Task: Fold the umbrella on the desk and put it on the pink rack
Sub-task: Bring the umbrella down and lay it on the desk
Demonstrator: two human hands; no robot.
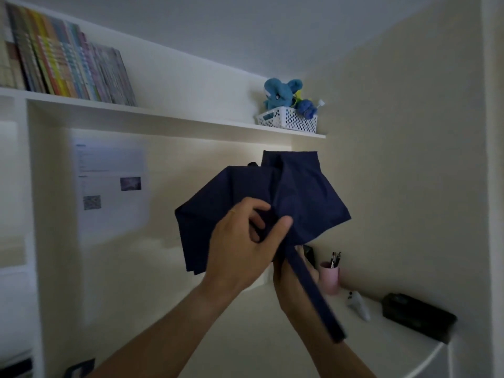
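Left hand (242, 241) was curled, thumb and fingers pinching a fold of the navy umbrella (272, 195) canopy, forearm raised from lower left. Right hand (294, 274) sat just below, mostly hidden behind the strap (313, 293); appeared wrapped around the umbrella's lower end, grip unclear. Umbrella was held in the air above the white surface (395, 347), partly collapsed. Pink pen cup (330, 276) stood just right of the right hand.

A single head-worn view looks forward and slightly up at a wall corner, close behind the raised hands. The shelf (191, 118) runs across the far upper left; the white desk (381, 350) curves along the near right.
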